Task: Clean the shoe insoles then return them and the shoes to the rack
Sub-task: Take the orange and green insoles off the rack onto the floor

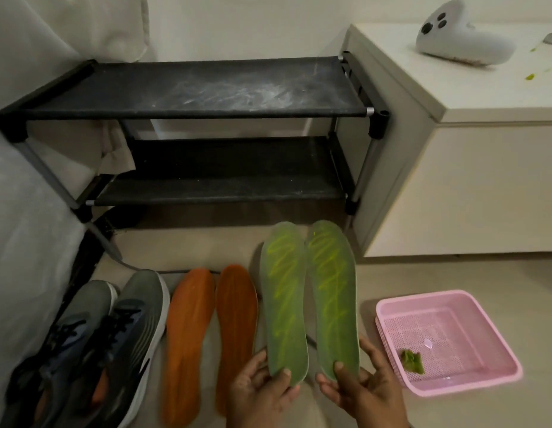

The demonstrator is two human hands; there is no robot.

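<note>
Two green insoles with yellow zigzag marks point away from me, side by side above the floor. My left hand point(262, 387) pinches the heel of the left green insole point(284, 301). My right hand point(361, 384) pinches the heel of the right green insole point(330, 291). Two orange insoles point(188, 341) point(236, 329) lie flat on the floor to the left. Further left stands a pair of grey sneakers point(92, 344) with black laces. The black two-shelf shoe rack point(207, 91) stands behind, both shelves bare and dusty.
A pink plastic basket point(490, 344) with a small green scrap point(412, 361) sits on the floor at the right. A white cabinet point(472, 168) beside the rack carries a white controller point(460, 32). Pale fabric covers the left side.
</note>
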